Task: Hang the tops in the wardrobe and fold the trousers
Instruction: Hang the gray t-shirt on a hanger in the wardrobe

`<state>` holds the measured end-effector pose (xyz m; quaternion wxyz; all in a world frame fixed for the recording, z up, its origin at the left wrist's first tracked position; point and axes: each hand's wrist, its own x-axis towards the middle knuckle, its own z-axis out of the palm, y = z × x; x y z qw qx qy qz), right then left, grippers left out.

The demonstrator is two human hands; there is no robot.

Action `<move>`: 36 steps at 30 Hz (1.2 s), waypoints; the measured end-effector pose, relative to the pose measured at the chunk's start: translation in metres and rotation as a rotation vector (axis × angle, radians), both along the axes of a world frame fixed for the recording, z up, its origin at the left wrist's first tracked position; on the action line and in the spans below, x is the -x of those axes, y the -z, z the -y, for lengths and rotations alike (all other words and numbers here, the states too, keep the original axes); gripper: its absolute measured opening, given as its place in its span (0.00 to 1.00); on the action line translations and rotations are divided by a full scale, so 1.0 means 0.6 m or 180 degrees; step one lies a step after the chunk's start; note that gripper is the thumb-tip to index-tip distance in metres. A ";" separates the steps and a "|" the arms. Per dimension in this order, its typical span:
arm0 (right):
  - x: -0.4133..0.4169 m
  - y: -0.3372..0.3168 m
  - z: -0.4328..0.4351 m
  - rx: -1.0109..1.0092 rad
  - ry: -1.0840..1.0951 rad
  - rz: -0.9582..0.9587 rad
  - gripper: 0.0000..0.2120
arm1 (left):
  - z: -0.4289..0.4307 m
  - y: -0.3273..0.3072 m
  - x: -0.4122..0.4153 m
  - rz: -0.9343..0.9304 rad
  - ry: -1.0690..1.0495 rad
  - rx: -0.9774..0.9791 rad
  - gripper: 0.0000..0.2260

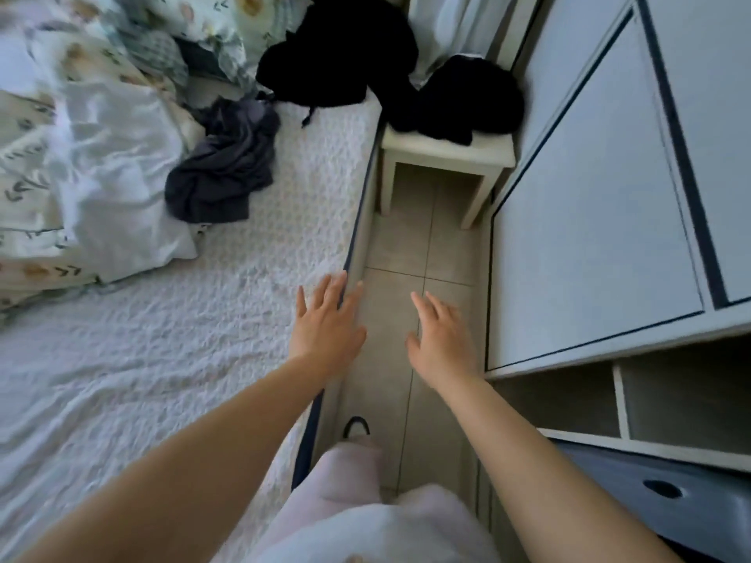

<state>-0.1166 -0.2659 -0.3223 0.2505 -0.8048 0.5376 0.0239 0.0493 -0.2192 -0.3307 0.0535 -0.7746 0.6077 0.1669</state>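
Reaching forward with both bare arms, the person stood in the narrow gap between the bed (203, 339) and the wardrobe (589, 197). The left hand (327, 323) hovered at the bed's edge, fingers spread and straight, holding nothing. The right hand (441, 339) hung over the tiled floor (422, 245) just beside it, likewise slack and empty. A crumpled grey garment (225, 164) lay further up the bed on the white textured cover, next to a bunched floral duvet (61, 136). Beyond it a black garment (337, 63) was heaped at the bed's far corner, and a second black heap (467, 101) sat on a small white table (430, 150) between bed and wardrobe. Whether these were tops or trousers I could not tell. The wardrobe's pale doors looked closed. Nearer the person were open shelves (569, 400) and a grey drawer (670, 481).
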 end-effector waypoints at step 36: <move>-0.399 0.035 0.559 -0.0080 -0.2632 -0.0612 0.27 | 0.361 0.056 -0.309 0.0112 -0.2062 -0.0148 0.29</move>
